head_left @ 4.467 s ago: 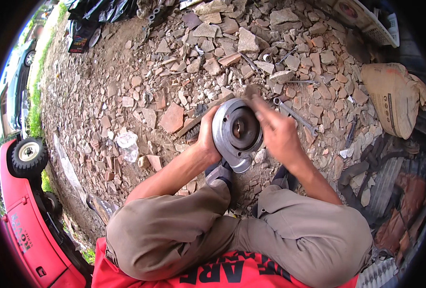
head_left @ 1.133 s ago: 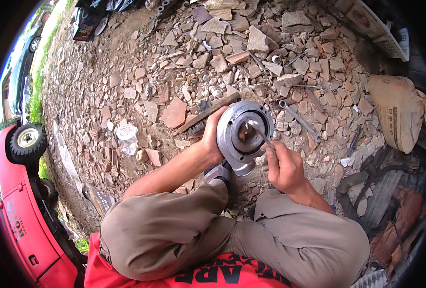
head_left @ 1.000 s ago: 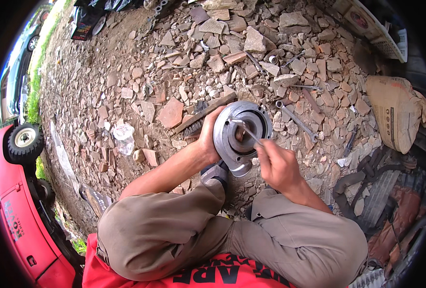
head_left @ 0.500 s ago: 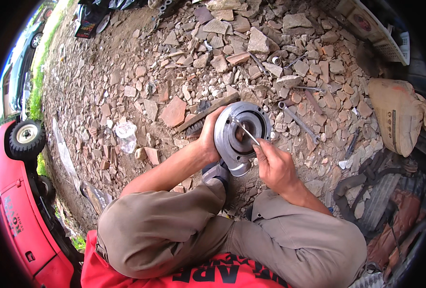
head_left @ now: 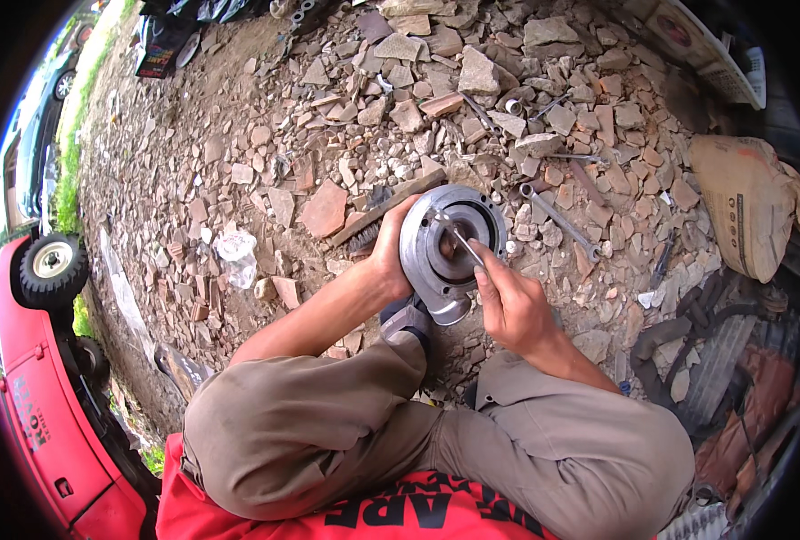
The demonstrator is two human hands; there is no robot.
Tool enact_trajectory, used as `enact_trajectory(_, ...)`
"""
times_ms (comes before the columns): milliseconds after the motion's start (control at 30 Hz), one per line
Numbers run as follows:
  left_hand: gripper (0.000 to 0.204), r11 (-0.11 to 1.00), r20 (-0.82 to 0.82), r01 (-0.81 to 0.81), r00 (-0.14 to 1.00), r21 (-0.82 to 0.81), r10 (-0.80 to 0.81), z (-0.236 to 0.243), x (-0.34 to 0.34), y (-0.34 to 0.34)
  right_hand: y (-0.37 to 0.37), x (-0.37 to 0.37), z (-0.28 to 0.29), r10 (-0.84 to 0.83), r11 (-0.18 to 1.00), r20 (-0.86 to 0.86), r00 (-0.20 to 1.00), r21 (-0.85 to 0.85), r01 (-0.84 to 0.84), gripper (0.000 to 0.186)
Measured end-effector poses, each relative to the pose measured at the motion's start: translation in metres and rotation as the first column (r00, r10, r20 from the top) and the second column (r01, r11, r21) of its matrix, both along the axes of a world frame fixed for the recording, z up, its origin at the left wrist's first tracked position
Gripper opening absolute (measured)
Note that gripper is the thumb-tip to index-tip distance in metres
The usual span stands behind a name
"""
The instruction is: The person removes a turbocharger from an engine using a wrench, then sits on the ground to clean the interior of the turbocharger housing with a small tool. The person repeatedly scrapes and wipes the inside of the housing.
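A grey metal pump housing (head_left: 420, 270), round with a short spout at its lower side, is held up above my shoes. My left hand (head_left: 391, 254) is wrapped around its left edge, with the fingers partly hidden behind it. Bolt holes dot its rim, and a stepped ring surrounds the dark, brownish central opening. My right hand (head_left: 519, 310) pinches a thin metal rod-like tool (head_left: 464, 245) from the right. The tool slants up and left across the opening, its tip at the inner ring; whether it touches the metal I cannot tell.
Broken stone and tile cover the ground. A combination wrench (head_left: 559, 223) and other tools lie to the right, near a brown paper sack (head_left: 740, 211). A wooden strip (head_left: 386, 209) lies behind the housing. A red vehicle (head_left: 53, 396) stands at left, a crate (head_left: 701, 45) at far right.
The housing has shifted very slightly left with my left hand. My right hand and the tool have moved a little against the housing; both grips stay the same.
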State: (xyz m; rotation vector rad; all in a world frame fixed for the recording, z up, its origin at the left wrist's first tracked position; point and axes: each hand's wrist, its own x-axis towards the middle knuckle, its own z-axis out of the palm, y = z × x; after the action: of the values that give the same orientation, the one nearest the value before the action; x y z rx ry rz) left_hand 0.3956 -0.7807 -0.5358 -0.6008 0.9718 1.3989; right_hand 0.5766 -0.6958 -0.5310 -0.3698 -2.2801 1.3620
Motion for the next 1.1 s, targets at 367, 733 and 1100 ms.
enact_trajectory(367, 0.048, 1.000, -0.006, -0.019, 1.000, -0.015, 0.018, -0.012, 0.002, -0.008, 0.006, 0.001, -0.009, -0.040, 0.980, 0.219, 0.975, -0.180, 0.081, 0.026)
enact_trajectory(733, 0.042, 0.988, 0.021, 0.062, 0.998, 0.141, -0.065, -0.029, 0.009, 0.009, 0.119, 0.032, -0.109, -0.399, 0.917, 0.361, 0.843, 0.124, 0.380, 0.027)
enact_trajectory(1100, 0.045, 0.918, -0.047, 0.214, 0.976, 0.334, -0.210, -0.022, 0.002, 0.039, 0.194, 0.037, -0.152, -0.500, 0.797, 0.494, 0.711, 0.584, 0.155, 0.037)
